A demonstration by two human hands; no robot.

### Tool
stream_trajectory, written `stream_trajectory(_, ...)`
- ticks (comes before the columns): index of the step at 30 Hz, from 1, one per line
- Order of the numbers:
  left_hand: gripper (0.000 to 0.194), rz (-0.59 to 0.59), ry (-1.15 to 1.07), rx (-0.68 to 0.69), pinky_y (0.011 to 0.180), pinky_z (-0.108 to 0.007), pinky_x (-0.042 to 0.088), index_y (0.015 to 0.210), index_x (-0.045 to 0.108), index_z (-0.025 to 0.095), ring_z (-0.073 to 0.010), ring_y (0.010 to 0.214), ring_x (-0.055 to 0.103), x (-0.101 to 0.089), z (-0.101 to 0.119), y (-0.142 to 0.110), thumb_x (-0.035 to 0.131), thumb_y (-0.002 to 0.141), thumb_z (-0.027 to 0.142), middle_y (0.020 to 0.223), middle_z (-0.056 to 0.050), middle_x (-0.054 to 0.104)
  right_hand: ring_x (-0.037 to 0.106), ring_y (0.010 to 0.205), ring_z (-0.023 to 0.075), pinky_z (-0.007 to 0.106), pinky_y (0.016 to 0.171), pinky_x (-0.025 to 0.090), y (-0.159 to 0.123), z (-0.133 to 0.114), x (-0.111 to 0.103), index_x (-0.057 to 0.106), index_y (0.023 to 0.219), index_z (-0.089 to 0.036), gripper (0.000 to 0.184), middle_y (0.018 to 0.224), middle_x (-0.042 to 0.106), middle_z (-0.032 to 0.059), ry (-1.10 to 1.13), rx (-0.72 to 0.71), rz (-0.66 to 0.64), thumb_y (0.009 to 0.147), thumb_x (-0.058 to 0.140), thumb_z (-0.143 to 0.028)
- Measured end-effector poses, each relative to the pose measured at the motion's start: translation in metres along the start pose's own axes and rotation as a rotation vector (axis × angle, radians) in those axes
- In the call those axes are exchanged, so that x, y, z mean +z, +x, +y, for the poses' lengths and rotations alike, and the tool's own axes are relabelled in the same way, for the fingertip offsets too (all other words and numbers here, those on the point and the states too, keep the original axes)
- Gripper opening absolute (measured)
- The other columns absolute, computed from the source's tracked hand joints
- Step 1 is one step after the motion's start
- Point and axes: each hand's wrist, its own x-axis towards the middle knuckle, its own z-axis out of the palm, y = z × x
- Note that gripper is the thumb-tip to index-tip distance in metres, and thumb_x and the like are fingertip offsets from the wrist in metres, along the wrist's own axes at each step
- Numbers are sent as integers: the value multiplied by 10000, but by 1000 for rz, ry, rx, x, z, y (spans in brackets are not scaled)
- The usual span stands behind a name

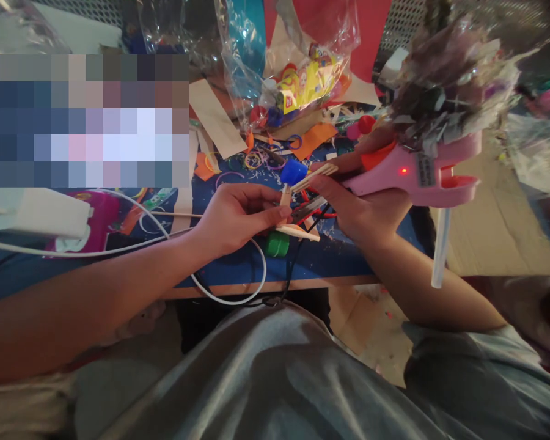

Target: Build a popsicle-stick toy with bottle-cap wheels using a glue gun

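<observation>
My left hand [238, 217] pinches a small assembly of wooden craft sticks [297, 231] with red and black wires over the blue table [238, 269]. My right hand [362, 208] is wrapped round a pink hot glue gun [417, 177] whose red light is lit. The gun's nozzle end points left toward the sticks, and a white glue stick [440, 250] hangs from its back. A blue cap [294, 172] and a green cap [277, 244] lie close to the sticks.
A clear plastic bag [288, 67] of colourful craft bits stands behind, among paper scraps and rubber bands [254, 160]. A white power adapter [36, 212] with its white cable [229, 298] lies at left. A tinsel bundle [449, 85] looms above the gun. Cardboard floor lies at right.
</observation>
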Motion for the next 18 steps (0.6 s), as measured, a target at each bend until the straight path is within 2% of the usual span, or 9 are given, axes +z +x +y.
stream_trajectory(4,491,-20,0,-9,694,-267,657,924,915,149,-199,727,819,0,-1,-1,1153,579,404,844,-78,874,815,1001,233,501,1171,667,0,-3,2,861,930,-343,154,969,838,-34,-31,-19,26,864,991,-392)
stream_trajectory(8,500,-38,14,3,716,-291,683,942,913,150,-221,749,840,0,-2,-1,1143,610,445,852,-88,875,824,965,246,513,1128,673,-1,-3,5,874,923,-303,158,957,860,-8,-26,-2,29,863,991,-392)
stream_trajectory(12,489,-26,14,-1,674,-267,669,950,925,161,-198,712,820,1,-2,-1,1140,607,436,846,-72,877,810,939,242,505,1135,659,-1,-3,5,870,883,-283,196,926,856,4,-37,-41,62,822,1026,-385)
stream_trajectory(15,436,-30,10,0,641,-236,638,941,932,171,-169,685,797,1,-2,-1,1133,624,393,834,-59,873,814,965,245,509,1169,644,0,-4,5,887,894,-289,167,932,863,4,-64,-44,47,847,1009,-392)
stream_trajectory(18,402,-39,3,0,633,-223,615,936,935,174,-150,672,776,1,-2,-1,1126,639,367,819,-52,865,820,951,254,510,1105,675,-1,-2,4,877,906,-290,202,941,869,4,-67,-25,44,853,1000,-440)
